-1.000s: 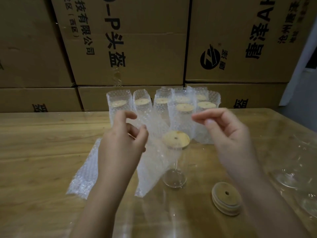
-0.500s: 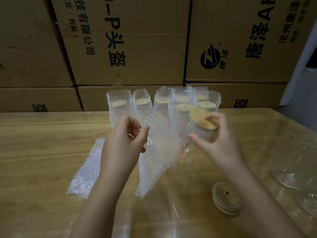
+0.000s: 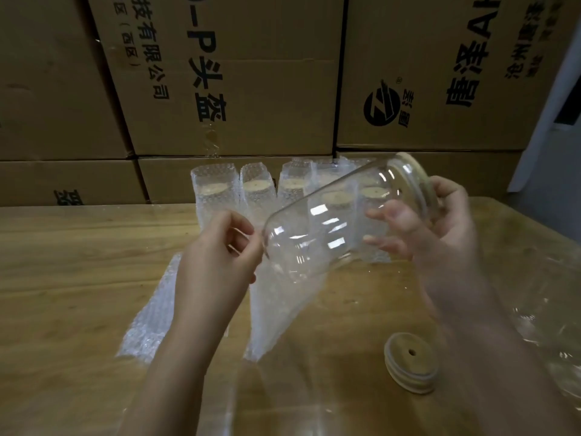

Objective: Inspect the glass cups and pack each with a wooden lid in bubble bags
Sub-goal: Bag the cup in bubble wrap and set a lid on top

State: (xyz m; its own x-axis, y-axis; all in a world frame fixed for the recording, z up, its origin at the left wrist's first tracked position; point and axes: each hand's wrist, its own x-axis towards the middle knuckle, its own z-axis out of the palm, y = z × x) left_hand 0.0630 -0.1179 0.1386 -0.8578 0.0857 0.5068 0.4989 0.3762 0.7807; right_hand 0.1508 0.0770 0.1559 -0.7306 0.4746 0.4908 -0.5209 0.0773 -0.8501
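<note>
My right hand (image 3: 440,234) grips a clear glass cup (image 3: 330,225) near its mouth, which a wooden lid (image 3: 418,177) caps. The cup is tilted almost flat in the air, its base pointing left and down at the mouth of a bubble bag (image 3: 279,303). My left hand (image 3: 217,259) pinches that bag's upper edge; the bag hangs down to the table. Several packed cups in bubble bags (image 3: 217,193) stand in a row at the back of the table.
A short stack of wooden lids (image 3: 408,363) lies on the wooden table (image 3: 69,278) at the front right. More flat bubble bags (image 3: 151,322) lie under my left forearm. Bare glass cups (image 3: 553,328) stand at the right edge. Cardboard boxes (image 3: 220,73) wall off the back.
My right hand took the lidded cup off the table, lifted it and tipped it onto its side, base toward the bag. My left hand kept holding the bag open.
</note>
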